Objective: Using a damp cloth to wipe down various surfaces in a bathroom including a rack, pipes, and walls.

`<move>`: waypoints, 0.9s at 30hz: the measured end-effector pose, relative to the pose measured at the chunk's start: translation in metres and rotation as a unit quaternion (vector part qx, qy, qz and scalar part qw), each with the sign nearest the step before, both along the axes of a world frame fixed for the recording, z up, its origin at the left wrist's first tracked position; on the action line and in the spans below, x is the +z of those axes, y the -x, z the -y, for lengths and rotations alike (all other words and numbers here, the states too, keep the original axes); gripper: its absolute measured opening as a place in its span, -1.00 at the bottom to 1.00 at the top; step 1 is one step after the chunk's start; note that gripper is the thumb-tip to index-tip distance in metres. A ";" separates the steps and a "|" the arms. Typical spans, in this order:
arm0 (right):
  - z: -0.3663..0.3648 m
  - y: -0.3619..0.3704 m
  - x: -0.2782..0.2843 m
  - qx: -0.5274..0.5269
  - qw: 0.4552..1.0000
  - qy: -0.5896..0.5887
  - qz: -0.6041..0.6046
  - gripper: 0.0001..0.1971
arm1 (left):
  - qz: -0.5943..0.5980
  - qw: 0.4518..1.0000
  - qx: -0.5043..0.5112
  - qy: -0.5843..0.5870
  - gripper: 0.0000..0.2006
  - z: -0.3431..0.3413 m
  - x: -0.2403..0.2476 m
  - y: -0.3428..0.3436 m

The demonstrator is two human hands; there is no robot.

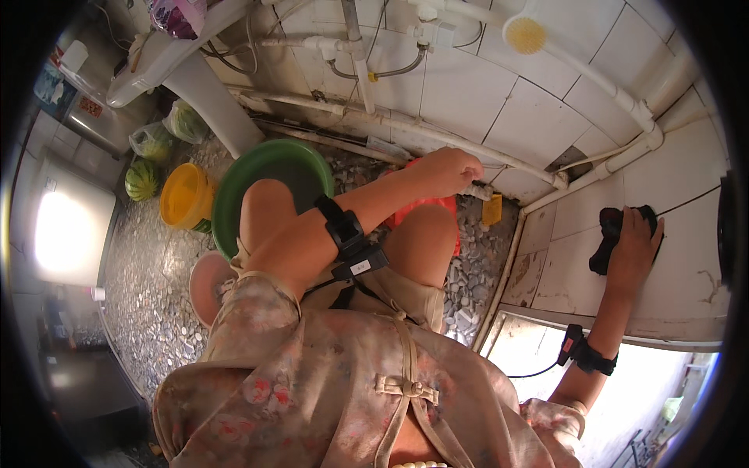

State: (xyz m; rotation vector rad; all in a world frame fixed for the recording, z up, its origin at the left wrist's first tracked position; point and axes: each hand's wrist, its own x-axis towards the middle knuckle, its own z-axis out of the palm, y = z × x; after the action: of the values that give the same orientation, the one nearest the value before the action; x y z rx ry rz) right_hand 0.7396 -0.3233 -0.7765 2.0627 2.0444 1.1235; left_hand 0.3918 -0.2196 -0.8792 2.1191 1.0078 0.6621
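Observation:
My left hand reaches across to the tiled wall, fingers curled closed beside a pale pipe end. What the fingers hold, if anything, is hidden. A yellow tag hangs just below the pipe end. Out to the right, my right hand grips a lumpy black object against the white tiles, fingers bent over it; I cannot tell its kind. A dark cord runs from near it toward the right rim. Red plastic shows partly behind my left forearm and knee.
A large green basin stands beyond my left knee, with a yellow bucket, watermelon and bagged vegetables nearby. A pink basin sits closer. White pipes line the wall; a yellow-bristled brush hangs above. Pebbles cover the floor.

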 end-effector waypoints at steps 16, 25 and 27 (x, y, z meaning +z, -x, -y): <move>0.002 0.005 -0.002 0.030 0.998 -0.016 -0.052 -0.66 | -0.002 0.999 0.031 -0.003 -0.79 -0.003 0.010 0.028; 0.001 -0.002 -0.002 0.035 0.999 0.004 -0.039 -0.68 | 0.009 0.999 -0.026 -0.026 -0.79 -0.016 0.019 0.000; 0.001 0.000 0.000 0.041 0.999 0.020 -0.022 -0.69 | 0.062 0.997 -0.038 0.000 -0.79 -0.024 0.016 -0.001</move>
State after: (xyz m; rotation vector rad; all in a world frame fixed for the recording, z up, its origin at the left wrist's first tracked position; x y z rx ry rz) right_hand 0.7397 -0.3244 -0.7762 2.0204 2.1724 1.0490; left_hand 0.3930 -0.1957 -0.8628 2.0781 0.8546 0.7464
